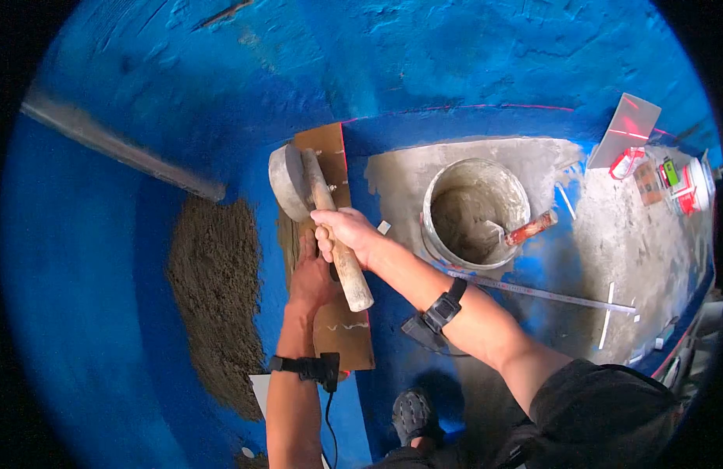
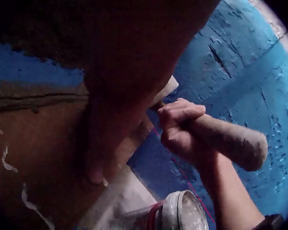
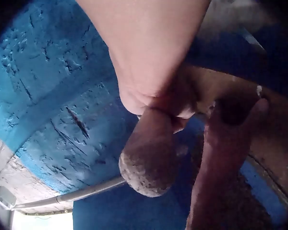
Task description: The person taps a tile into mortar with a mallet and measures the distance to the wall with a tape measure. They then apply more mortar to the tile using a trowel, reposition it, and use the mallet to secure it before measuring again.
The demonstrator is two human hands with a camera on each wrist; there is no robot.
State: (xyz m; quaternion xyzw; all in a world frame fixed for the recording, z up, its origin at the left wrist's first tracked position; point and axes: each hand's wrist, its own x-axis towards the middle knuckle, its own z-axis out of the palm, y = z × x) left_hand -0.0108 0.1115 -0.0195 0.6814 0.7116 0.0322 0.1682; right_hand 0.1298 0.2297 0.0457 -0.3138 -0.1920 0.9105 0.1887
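My right hand [image 1: 347,230] grips the wooden handle [image 1: 352,273] of a mallet, whose pale, thick round head [image 1: 287,184] hangs over the far end of a long brown tile [image 1: 342,336]. The handle's rounded butt [image 3: 149,167] shows large in the right wrist view. Flat on the tile, below the mallet, rests my left hand [image 1: 311,277] with its fingers extended and the thumb [image 2: 95,172] spread out. White chalk marks [image 2: 31,206] run across the tile. A strip of grey-brown mortar [image 2: 38,101] shows along the tile's edge.
Left of the tile lies a bed of rough mortar [image 1: 217,289]. A bucket [image 1: 432,223] of mortar stands on the right with a red-handled trowel [image 1: 531,228] in it. A measuring tape [image 1: 556,296] stretches across the floor. A grey pipe [image 1: 127,150] runs along the left.
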